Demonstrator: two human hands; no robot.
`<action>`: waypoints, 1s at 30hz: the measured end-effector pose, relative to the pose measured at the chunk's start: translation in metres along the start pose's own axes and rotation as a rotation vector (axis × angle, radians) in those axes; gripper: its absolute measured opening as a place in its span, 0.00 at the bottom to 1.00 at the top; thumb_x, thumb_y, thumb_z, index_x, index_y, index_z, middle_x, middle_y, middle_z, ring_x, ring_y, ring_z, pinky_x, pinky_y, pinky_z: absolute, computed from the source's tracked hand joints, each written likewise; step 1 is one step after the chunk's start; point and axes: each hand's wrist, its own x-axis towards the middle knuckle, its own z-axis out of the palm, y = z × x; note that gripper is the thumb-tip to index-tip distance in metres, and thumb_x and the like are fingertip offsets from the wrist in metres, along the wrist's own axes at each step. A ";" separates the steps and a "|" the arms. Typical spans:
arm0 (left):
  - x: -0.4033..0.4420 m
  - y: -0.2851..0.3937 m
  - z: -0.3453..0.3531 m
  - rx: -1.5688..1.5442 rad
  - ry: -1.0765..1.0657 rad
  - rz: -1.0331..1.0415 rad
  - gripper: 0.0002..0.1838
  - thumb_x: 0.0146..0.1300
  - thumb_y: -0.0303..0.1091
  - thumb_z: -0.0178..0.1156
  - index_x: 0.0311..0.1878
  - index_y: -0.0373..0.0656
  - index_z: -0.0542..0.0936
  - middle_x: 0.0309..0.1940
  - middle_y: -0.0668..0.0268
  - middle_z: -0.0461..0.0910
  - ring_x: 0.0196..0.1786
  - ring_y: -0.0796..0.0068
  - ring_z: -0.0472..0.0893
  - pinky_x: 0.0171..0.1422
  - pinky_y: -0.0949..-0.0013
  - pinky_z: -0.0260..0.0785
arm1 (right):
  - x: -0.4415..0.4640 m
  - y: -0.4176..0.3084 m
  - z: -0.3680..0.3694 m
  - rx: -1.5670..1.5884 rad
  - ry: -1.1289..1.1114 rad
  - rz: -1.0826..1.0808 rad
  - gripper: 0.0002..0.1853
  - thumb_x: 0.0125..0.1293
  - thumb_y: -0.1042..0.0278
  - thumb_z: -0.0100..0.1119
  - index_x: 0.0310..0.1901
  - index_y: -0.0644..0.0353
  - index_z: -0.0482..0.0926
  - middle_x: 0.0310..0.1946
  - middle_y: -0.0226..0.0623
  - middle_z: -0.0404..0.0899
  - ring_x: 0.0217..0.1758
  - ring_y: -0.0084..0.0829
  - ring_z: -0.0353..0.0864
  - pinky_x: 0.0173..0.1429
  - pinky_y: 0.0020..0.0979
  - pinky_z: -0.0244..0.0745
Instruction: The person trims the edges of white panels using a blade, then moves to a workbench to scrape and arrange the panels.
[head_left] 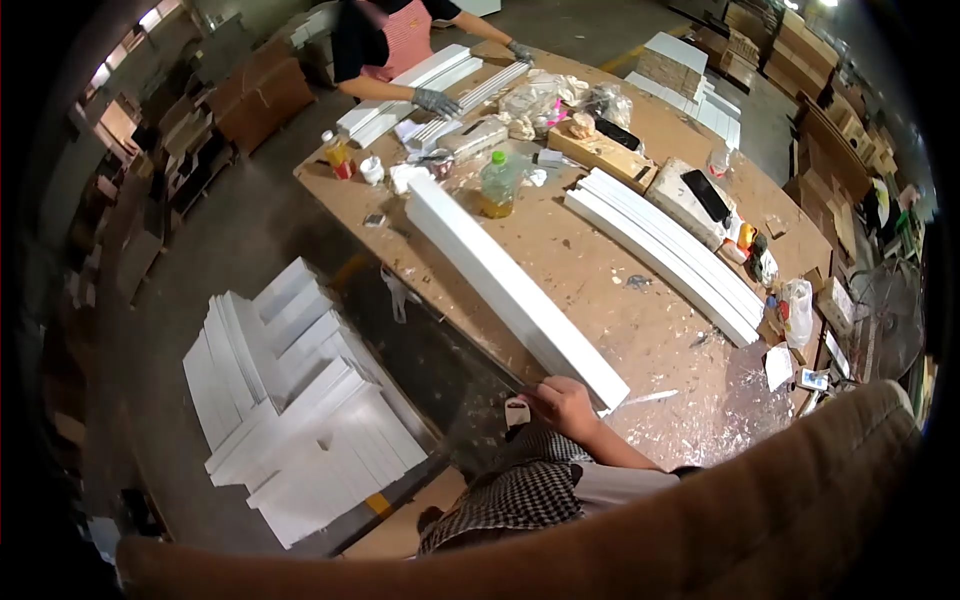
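Note:
My right hand (pixel 565 405) is at the near edge of the workbench, fingers curled in. A thin dark shape shows at the fingertips, too small to name. Right beside the hand is the near end of a long white board (pixel 515 290), which lies slantwise across the bench; whether the hand touches it I cannot tell. A thin white strip (pixel 650 398) lies just past that end. My left hand is out of view. Farther right lies a stack of curved white strips (pixel 665 255).
Across the workbench (pixel 460 270), a person's gloved hands (pixel 436 102) rest near white strips (pixel 490 90). A green-capped bottle (pixel 498 185), a phone (pixel 706 195) and plastic bags stand about. White panels (pixel 310 430) are stacked at the left. A brown padded edge (pixel 560 530) crosses the bottom.

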 end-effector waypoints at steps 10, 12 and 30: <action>0.103 0.228 -0.103 -0.196 0.495 0.549 0.18 0.70 0.35 0.55 0.58 0.35 0.78 0.58 0.48 0.76 0.64 0.48 0.73 0.69 0.53 0.66 | -0.094 0.103 -0.080 0.149 0.709 0.821 0.12 0.72 0.75 0.55 0.54 0.64 0.77 0.57 0.44 0.73 0.55 0.38 0.78 0.56 0.35 0.74; 0.145 0.298 -0.121 -0.243 0.600 0.769 0.19 0.70 0.37 0.57 0.59 0.36 0.77 0.58 0.48 0.76 0.63 0.48 0.73 0.69 0.52 0.66 | -0.100 0.103 -0.078 0.214 0.869 0.922 0.18 0.70 0.73 0.57 0.61 0.63 0.72 0.61 0.46 0.68 0.55 0.36 0.78 0.54 0.33 0.76; 0.364 0.673 -0.057 0.466 -0.109 1.374 0.13 0.62 0.39 0.58 0.47 0.47 0.82 0.53 0.53 0.81 0.54 0.51 0.81 0.56 0.55 0.75 | -0.184 0.014 0.064 -0.163 0.854 1.613 0.41 0.61 0.63 0.69 0.72 0.60 0.60 0.69 0.66 0.55 0.72 0.62 0.58 0.74 0.47 0.58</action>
